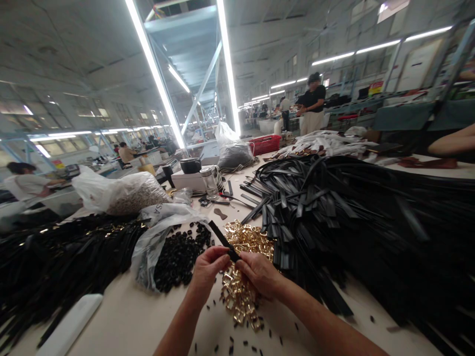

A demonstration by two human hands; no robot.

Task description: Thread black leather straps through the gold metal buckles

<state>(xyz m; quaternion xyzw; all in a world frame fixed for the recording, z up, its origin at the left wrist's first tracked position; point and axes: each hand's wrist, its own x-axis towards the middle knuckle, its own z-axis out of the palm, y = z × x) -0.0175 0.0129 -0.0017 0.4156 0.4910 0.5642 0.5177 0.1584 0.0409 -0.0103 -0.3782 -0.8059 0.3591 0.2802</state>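
Both hands meet over a pile of gold buckles (239,291) on the table. Between them is a black strap (221,234), its free end pointing up and away to the left. My left hand (208,269) pinches the strap with thumb and fingertips. From the other side my right hand (261,274) grips its near part, and the fingers hide what lies there. Left of the buckles, small black loops (181,254) spill from a clear plastic bag (144,257). A large heap of black straps (304,198) lies to the right.
More black straps (67,252) are heaped at the left, by a white bar-shaped object (72,326). Farther back stand a filled plastic bag (126,193), a glass jar (210,183) and a red basket (265,144). A person (313,106) stands beyond the table.
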